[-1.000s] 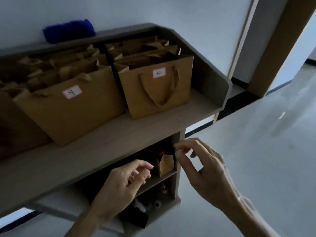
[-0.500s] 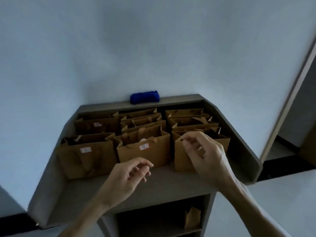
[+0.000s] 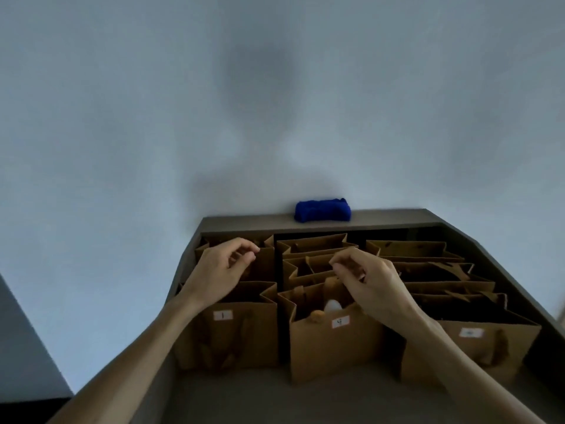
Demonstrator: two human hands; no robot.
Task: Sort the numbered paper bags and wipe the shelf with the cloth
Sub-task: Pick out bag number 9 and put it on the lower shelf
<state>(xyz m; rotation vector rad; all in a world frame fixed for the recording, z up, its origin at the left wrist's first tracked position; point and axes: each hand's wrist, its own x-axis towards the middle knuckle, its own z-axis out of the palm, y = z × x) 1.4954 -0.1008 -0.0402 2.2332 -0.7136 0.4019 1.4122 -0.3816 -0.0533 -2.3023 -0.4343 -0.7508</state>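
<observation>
While a pale wall (image 3: 275, 102) fills the upper frame, the grey shelf (image 3: 275, 399) spans the lower half, carrying three columns of brown paper bags: front left the bag labelled 1 (image 3: 232, 338), front centre the bag labelled 4 (image 3: 333, 350), front right a bag with a blurred label (image 3: 477, 347). Smaller, the left hand (image 3: 224, 270) hovers over the left column and the right hand (image 3: 370, 283) over the centre column, both with fingers curled toward the thumb; whether either pinches anything I cannot tell. Smallest, the rolled blue cloth (image 3: 322, 211) lies on the shelf's back ledge, upper centre.
</observation>
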